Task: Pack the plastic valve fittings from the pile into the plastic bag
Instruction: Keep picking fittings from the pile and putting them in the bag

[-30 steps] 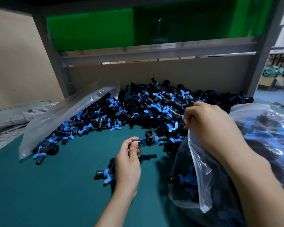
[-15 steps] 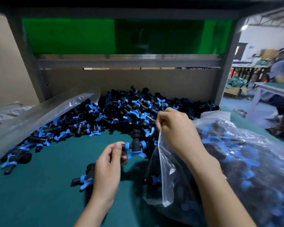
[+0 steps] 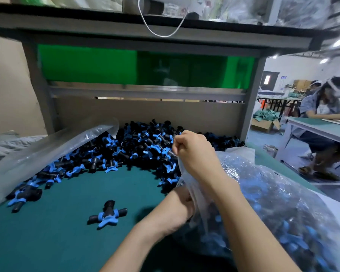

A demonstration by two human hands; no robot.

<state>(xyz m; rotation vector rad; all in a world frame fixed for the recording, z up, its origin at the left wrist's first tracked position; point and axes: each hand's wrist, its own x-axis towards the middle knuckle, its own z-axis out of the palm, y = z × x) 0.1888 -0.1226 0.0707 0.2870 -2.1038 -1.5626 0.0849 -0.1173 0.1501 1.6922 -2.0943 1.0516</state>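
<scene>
As right hand point(image 3: 192, 152) pinches plastic bag point(image 3: 234, 169), fittings point(image 3: 294, 228) inside

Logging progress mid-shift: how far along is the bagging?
Done: the clear plastic bag bulges with black-and-blue plastic valve fittings. In hand: the right hand pinches its rim open while the left hand is in its mouth. Left: a big pile at the back and one loose fitting on the green mat.

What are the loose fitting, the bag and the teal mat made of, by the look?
Loose fitting: moulded plastic, seemingly; matte black body, blue handle with dull sheen. Bag: thin clear plastic film, glossy; it crinkles, glints and shows fittings inside. Teal mat: smooth, matte, no glare; perhaps rubber or vinyl, cannot tell which.
</scene>
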